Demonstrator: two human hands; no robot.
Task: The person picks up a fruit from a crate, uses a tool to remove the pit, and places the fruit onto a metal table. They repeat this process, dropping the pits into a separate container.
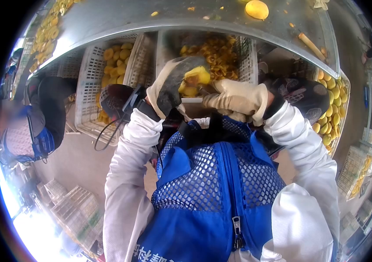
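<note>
My left hand (pixel 170 83), in a dark and cream glove, is closed round a yellow fruit (pixel 199 75) that looks cut open, with a brownish middle. Close at its right is my right hand (pixel 236 97), in a cream glove, its fingers wrapped round something I cannot make out beside the fruit. Both hands are above the near edge of a white crate (pixel 248 56) holding yellow-orange peels or fruit pieces (pixel 218 52).
A metal table (pixel 186 19) carries a whole yellow fruit (pixel 256 9) and a wooden stick (pixel 311 45). Fruit-filled crates stand left (pixel 85 87) and right (pixel 346 94). Another person (pixel 29 131) sits at the far left. Stacked crates (pixel 77 209) stand at the lower left.
</note>
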